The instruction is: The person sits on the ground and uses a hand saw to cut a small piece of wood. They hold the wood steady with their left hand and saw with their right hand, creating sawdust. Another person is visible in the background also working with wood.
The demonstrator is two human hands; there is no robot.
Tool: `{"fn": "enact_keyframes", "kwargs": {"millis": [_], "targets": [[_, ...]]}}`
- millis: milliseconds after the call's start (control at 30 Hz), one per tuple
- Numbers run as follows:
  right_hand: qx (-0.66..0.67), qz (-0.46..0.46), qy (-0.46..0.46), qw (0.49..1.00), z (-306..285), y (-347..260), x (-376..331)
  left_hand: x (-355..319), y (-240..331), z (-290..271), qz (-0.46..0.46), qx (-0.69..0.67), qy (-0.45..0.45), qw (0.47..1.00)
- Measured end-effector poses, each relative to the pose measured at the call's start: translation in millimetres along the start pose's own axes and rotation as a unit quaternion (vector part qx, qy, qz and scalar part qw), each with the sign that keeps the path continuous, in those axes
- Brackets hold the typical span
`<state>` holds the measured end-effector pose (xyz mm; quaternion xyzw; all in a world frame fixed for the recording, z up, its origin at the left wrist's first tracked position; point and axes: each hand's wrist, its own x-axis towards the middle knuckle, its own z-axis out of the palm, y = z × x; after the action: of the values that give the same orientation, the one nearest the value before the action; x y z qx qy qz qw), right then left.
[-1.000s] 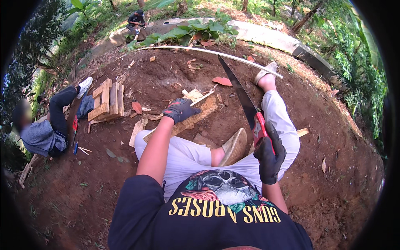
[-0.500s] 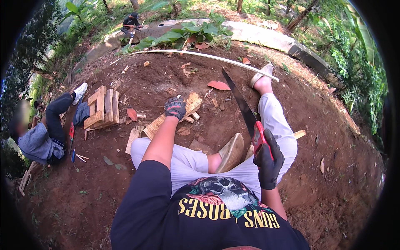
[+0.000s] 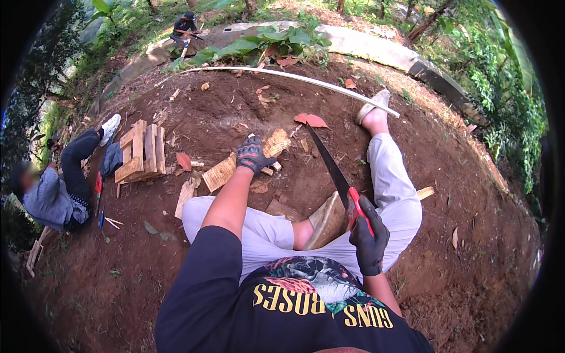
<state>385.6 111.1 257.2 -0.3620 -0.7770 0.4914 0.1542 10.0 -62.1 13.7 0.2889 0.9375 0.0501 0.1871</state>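
Note:
My left hand (image 3: 253, 157), in a dark padded glove, lies over a rough, pale wooden board (image 3: 220, 174) on the ground. Its fingers curl over the far side and its thumb points right. A black-gloved right hand (image 3: 371, 237) of mine grips the red handle of a hand saw (image 3: 331, 159). The dark blade slants up and leftward, apart from the board, with its tip over a red dry leaf (image 3: 313, 120). Small wood offcuts (image 3: 268, 170) lie under and beside the board.
A slatted wooden stool-like frame (image 3: 143, 150) stands at left, beside a seated person (image 3: 50, 197). Another person (image 3: 184, 29) sits far back. A long pale strip (image 3: 294, 78) crosses the soil ahead, near my outstretched foot. Another wood piece (image 3: 186, 196) lies by my left knee.
The saw has swung left and lower, its tip now at the red leaf. My right hand has come slightly inward. My left hand stays on the board, its thumb now spread rightward.

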Motion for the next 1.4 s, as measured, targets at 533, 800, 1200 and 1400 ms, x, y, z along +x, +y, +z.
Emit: {"fn": "enact_keyframes", "kwargs": {"millis": [533, 800, 1200, 1400], "targets": [[0.027, -0.183, -0.092, 0.978, 84, 18, 116, 0, 26, 10, -0.074, -0.022, 0.067, 0.995], [0.063, 0.022, -0.147, 0.987, 197, 85, 196, 2, 34, 11, -0.069, -0.015, 0.097, 0.993], [0.114, 0.027, -0.165, 0.979, 231, 115, 205, 6, 32, 10, -0.085, -0.028, 0.082, 0.993], [0.123, 0.119, -0.214, 0.962, 208, 117, 187, 4, 30, 13, -0.083, -0.019, 0.1, 0.991]]}}
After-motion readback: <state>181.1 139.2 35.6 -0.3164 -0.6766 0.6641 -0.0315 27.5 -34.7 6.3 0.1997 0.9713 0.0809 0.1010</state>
